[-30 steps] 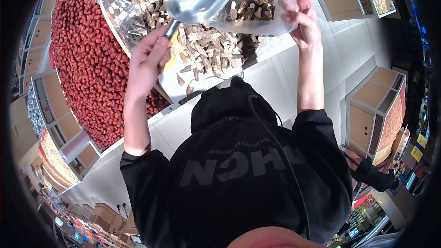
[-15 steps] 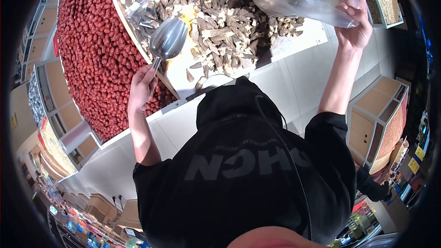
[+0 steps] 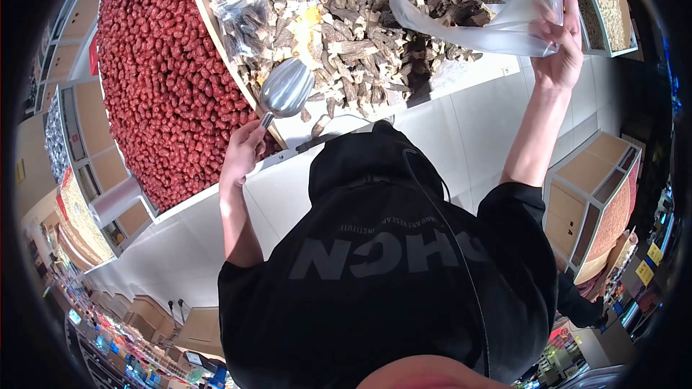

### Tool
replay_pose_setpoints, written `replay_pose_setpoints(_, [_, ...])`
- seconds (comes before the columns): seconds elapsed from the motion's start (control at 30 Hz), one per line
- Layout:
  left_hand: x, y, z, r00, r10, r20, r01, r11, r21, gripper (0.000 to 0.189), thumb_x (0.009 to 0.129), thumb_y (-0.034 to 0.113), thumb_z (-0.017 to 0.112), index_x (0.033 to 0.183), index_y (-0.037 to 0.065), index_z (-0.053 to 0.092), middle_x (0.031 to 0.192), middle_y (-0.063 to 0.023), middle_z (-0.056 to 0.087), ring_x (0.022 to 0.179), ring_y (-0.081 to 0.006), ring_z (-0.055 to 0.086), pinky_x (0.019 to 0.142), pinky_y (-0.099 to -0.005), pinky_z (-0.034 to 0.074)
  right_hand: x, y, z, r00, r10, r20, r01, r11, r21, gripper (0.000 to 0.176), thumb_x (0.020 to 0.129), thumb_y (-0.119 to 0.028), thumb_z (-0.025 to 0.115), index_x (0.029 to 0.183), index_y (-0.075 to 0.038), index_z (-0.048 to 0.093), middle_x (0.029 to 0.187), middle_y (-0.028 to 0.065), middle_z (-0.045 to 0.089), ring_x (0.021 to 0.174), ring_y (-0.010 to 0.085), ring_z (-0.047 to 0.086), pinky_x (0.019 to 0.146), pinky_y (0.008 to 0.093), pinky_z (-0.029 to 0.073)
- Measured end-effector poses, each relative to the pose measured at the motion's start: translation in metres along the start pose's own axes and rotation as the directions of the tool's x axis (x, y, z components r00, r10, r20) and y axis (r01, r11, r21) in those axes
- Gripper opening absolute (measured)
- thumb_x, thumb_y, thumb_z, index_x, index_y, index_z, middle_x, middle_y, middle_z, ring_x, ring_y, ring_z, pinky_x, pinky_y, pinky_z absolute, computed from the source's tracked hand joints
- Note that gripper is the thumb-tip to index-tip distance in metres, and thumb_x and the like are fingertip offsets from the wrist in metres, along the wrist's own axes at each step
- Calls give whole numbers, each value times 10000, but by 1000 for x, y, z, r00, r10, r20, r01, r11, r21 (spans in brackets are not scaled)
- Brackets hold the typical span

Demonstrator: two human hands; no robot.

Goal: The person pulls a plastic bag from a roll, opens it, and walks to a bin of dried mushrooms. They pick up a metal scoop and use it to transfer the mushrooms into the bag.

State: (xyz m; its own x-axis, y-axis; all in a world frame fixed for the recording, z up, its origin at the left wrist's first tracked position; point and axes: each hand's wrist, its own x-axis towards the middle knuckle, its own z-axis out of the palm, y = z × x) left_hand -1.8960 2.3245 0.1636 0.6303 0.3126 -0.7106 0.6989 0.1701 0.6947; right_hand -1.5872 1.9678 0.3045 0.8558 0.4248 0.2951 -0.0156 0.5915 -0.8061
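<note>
My left hand (image 3: 244, 151) is closed around the handle of a shiny metal scoop (image 3: 287, 88). The scoop's rounded bowl shows bare metal and lies over the near left corner of a bin of dried morel mushrooms (image 3: 353, 50), with dark wrinkled caps and pale stems. Up at the right, my right hand (image 3: 559, 57) grips the edge of a clear plastic bag (image 3: 504, 36), some of its fingers showing through the film. The bag's mouth gapes toward the left over the mushrooms, and dark mushroom pieces show within its rim.
A bin of red dates (image 3: 166, 86) adjoins on the left behind a thin divider (image 3: 225, 50). Small clear packets (image 3: 241, 14) lie on the mushrooms. A bin of pale grains (image 3: 602, 0) stands right. White cabinet fronts (image 3: 461, 130) run below. Another person's dark sleeve (image 3: 577, 302) shows lower right.
My left hand and the scoop have moved right and closer to my body. The bag's mouth has spread wider, and its rim now shows as a loop. The bins have shifted slightly in view.
</note>
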Motion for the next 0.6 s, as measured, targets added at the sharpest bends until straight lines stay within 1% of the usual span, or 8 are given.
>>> replay_pose_setpoints(0.07, [5,0,5,1000,-24,14,23,1000,15,318,964,209,486,1178,-17,553,570,50,442,411,-31,341,363,-190,238,1,-2,-28,980,-7,199,5,1000,9,917,667,110,562,1472,-18,142,1471,112,324,916,93,545,631,154,477])
replay_pose_setpoints(0.17, [16,-5,9,998,-44,40,44,999,-16,368,958,243,505,1220,-14,524,564,47,444,399,-32,342,344,-196,226,-2,-11,-34,995,0,97,2,1000,-20,940,679,82,604,1468,0,98,1477,126,302,846,87,552,609,122,474])
replay_pose_setpoints(0.2, [18,-4,14,998,-40,40,41,999,-24,377,956,247,508,1228,-13,516,563,46,444,397,-32,343,339,-197,224,-3,-12,-19,999,-40,34,43,993,-113,953,673,81,625,1467,2,103,1493,122,272,811,80,554,595,117,463])
replay_pose_setpoints(0.3, [32,-12,19,999,-13,30,14,998,-53,364,957,243,512,1233,6,507,573,45,451,392,-27,349,328,-188,228,-6,-16,-21,988,-47,148,63,993,-104,960,668,89,617,1469,-2,96,1504,122,251,814,85,557,588,120,447])
replay_pose_setpoints(0.37, [38,-15,24,999,28,24,-26,996,-84,346,958,239,514,1222,14,513,579,48,452,394,-24,349,329,-181,235,-9,-17,-9,992,-56,114,65,994,-82,960,664,101,602,1470,-2,91,1509,121,242,822,87,548,591,127,436])
replay_pose_setpoints(0.4, [40,-14,24,997,45,55,-39,995,-95,323,960,231,514,1210,26,522,585,52,446,395,-20,343,332,-172,237,-10,-17,-4,994,-59,96,66,995,-70,960,662,106,595,1471,-2,88,1512,120,238,825,88,543,592,131,431])
replay_pose_setpoints(0.5, [41,-13,19,997,47,59,-40,992,-118,309,963,222,505,1205,30,524,581,54,437,396,-19,340,332,-174,236,-12,-18,-15,988,-79,132,74,996,48,891,628,181,506,1451,12,207,1486,115,294,851,102,509,625,161,475])
replay_pose_setpoints(0.6, [40,-20,15,996,80,35,-73,984,-163,289,969,208,487,1197,36,533,578,53,431,390,-21,330,328,-176,226,-18,-23,-12,995,-89,44,91,995,-47,880,635,169,503,1447,27,195,1483,131,286,741,97,427,583,137,437])
